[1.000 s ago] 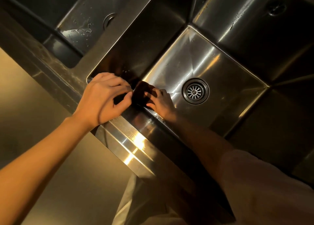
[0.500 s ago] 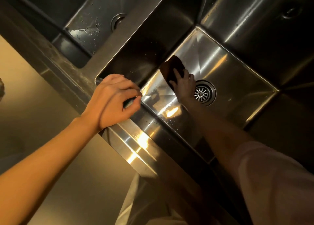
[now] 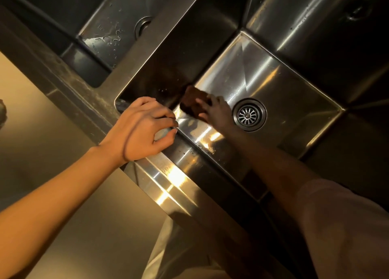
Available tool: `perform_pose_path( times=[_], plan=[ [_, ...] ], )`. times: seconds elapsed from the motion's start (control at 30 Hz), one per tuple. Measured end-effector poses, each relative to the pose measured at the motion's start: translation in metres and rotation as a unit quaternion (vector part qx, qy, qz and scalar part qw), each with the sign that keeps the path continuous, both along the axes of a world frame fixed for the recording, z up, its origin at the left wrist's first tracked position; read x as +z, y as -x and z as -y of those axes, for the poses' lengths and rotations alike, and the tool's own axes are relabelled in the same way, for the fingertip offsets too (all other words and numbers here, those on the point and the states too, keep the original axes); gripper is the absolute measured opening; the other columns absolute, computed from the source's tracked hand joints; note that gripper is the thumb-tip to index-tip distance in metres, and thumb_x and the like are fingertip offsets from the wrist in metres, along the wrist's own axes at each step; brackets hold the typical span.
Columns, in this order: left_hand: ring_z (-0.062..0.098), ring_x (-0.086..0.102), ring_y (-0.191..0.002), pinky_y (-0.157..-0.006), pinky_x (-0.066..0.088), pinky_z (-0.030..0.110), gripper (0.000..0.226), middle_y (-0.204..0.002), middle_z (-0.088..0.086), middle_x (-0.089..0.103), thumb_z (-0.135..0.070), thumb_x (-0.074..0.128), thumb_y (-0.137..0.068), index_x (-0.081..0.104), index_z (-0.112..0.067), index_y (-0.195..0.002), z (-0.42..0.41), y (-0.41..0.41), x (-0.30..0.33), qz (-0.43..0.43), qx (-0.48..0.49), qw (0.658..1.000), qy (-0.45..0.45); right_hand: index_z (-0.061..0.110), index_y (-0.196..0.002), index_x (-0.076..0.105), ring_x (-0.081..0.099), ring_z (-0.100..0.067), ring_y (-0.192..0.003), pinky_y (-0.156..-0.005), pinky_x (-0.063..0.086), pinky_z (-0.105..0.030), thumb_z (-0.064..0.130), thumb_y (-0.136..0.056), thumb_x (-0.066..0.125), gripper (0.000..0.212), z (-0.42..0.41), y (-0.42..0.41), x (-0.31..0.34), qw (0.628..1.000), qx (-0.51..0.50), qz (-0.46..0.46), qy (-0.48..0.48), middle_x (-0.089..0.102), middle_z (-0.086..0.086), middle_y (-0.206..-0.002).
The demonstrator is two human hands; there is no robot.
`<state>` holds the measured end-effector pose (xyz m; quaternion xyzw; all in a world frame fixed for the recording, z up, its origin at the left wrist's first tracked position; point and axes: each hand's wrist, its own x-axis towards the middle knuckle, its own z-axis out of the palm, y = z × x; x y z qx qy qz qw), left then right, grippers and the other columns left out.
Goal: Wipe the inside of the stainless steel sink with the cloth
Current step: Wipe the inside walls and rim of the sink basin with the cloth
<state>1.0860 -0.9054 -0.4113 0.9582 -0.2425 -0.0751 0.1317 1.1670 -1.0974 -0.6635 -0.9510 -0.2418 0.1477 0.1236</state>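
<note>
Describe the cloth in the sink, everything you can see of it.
The cloth is a small, dark brownish pad, folded or bunched; its texture is lost in shadow. It lies on the sink floor near the corner where the floor meets the left wall, left of the round drain. The right hand presses on it, fingers spread over its right part.

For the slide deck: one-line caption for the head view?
Right hand presses cloth on sink floor; left hand on rim.
</note>
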Motion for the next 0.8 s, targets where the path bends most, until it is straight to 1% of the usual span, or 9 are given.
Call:
perform_pose_path(
  times=[0.1, 0.17, 0.3, 0.4, 0.5, 0.6, 0.63, 0.67, 0.8],
  plan=[
    [0.015, 0.064, -0.091, -0.1, 0.041, 0.038, 0.034, -0.098, 0.0, 0.071, -0.033, 0.047, -0.092, 0.076, -0.016, -0.093, 0.002, -0.001, 0.001, -0.003, 0.0, 1.0, -0.002, 0.033, -0.142, 0.04, 0.046, -0.037, -0.111, -0.092, 0.04, -0.041, 0.047, -0.09, 0.055, 0.057, 0.012, -0.011, 0.0, 0.995, -0.095, -0.008, 0.016, 0.042, -0.014, -0.141],
    [0.016, 0.064, -0.091, -0.101, 0.041, 0.039, 0.034, -0.098, 0.0, 0.071, -0.033, 0.047, -0.092, 0.076, -0.016, -0.093, 0.001, -0.001, 0.001, -0.007, 0.0, 1.0, -0.008, 0.033, -0.144, 0.037, 0.045, -0.037, -0.111, -0.092, 0.04, -0.041, 0.048, -0.091, 0.053, 0.057, 0.004, -0.002, 0.004, 0.993, -0.113, -0.015, 0.02, 0.041, -0.013, -0.142],
    [0.017, 0.064, -0.091, -0.099, 0.041, 0.04, 0.036, -0.097, -0.001, 0.07, -0.034, 0.044, -0.095, 0.075, -0.017, -0.093, 0.0, 0.0, 0.002, -0.008, 0.001, 1.0, -0.014, 0.034, -0.144, 0.037, 0.044, -0.035, -0.113, -0.092, 0.043, -0.04, 0.046, -0.09, 0.054, 0.058, -0.028, 0.042, 0.016, 0.998, -0.022, -0.063, 0.007, 0.039, -0.011, -0.142],
    [0.02, 0.065, -0.091, -0.097, 0.04, 0.04, 0.04, -0.097, 0.001, 0.071, -0.034, 0.04, -0.097, 0.075, -0.015, -0.094, 0.002, -0.001, 0.005, 0.002, -0.005, 0.999, -0.033, 0.024, -0.144, 0.04, 0.041, -0.037, -0.12, -0.101, 0.039, -0.043, 0.036, -0.091, 0.058, 0.057, -0.037, 0.061, 0.029, 0.993, 0.009, -0.118, -0.03, 0.039, -0.014, -0.141],
    [0.022, 0.065, -0.09, -0.095, 0.041, 0.041, 0.043, -0.096, 0.002, 0.07, -0.035, 0.038, -0.099, 0.074, -0.014, -0.095, 0.006, 0.005, 0.009, 0.014, -0.006, 0.999, -0.041, 0.028, -0.144, 0.039, 0.041, -0.033, -0.121, -0.099, 0.041, -0.04, 0.042, -0.09, 0.057, 0.058, -0.03, 0.057, 0.03, 0.994, 0.041, -0.098, -0.009, 0.04, -0.01, -0.142],
    [0.02, 0.063, -0.088, -0.092, 0.043, 0.041, 0.041, -0.096, 0.001, 0.07, -0.034, 0.038, -0.1, 0.074, -0.015, -0.097, 0.018, 0.016, 0.012, 0.015, 0.006, 1.0, -0.017, 0.034, -0.143, 0.037, 0.042, -0.032, -0.118, -0.092, 0.041, -0.039, 0.048, -0.089, 0.055, 0.058, 0.001, 0.043, 0.024, 0.99, 0.098, -0.095, 0.027, 0.039, -0.007, -0.143],
    [0.02, 0.063, -0.088, -0.091, 0.043, 0.041, 0.038, -0.096, 0.001, 0.07, -0.033, 0.04, -0.099, 0.073, -0.015, -0.096, 0.023, 0.02, 0.012, 0.017, 0.008, 1.0, -0.004, 0.034, -0.144, 0.035, 0.043, -0.034, -0.118, -0.092, 0.041, -0.04, 0.047, -0.09, 0.055, 0.059, 0.017, 0.038, 0.023, 0.99, 0.097, -0.089, 0.042, 0.037, -0.008, -0.144],
    [0.019, 0.063, -0.089, -0.091, 0.044, 0.041, 0.037, -0.096, 0.001, 0.07, -0.032, 0.041, -0.099, 0.073, -0.015, -0.097, 0.028, 0.023, 0.011, 0.021, 0.01, 1.0, 0.004, 0.033, -0.145, 0.034, 0.043, -0.035, -0.117, -0.093, 0.041, -0.041, 0.045, -0.09, 0.054, 0.06, 0.032, 0.035, 0.02, 0.992, 0.079, -0.08, 0.054, 0.036, -0.01, -0.145],
    [0.018, 0.063, -0.093, -0.092, 0.043, 0.039, 0.037, -0.097, 0.001, 0.07, -0.032, 0.041, -0.099, 0.073, -0.014, -0.099, 0.045, 0.028, 0.009, 0.025, 0.011, 1.0, 0.007, 0.027, -0.145, 0.034, 0.043, -0.04, -0.119, -0.095, 0.04, -0.046, 0.042, -0.089, 0.057, 0.062, 0.082, 0.037, 0.012, 0.99, -0.106, -0.081, 0.048, 0.038, -0.018, -0.142]
  ],
)
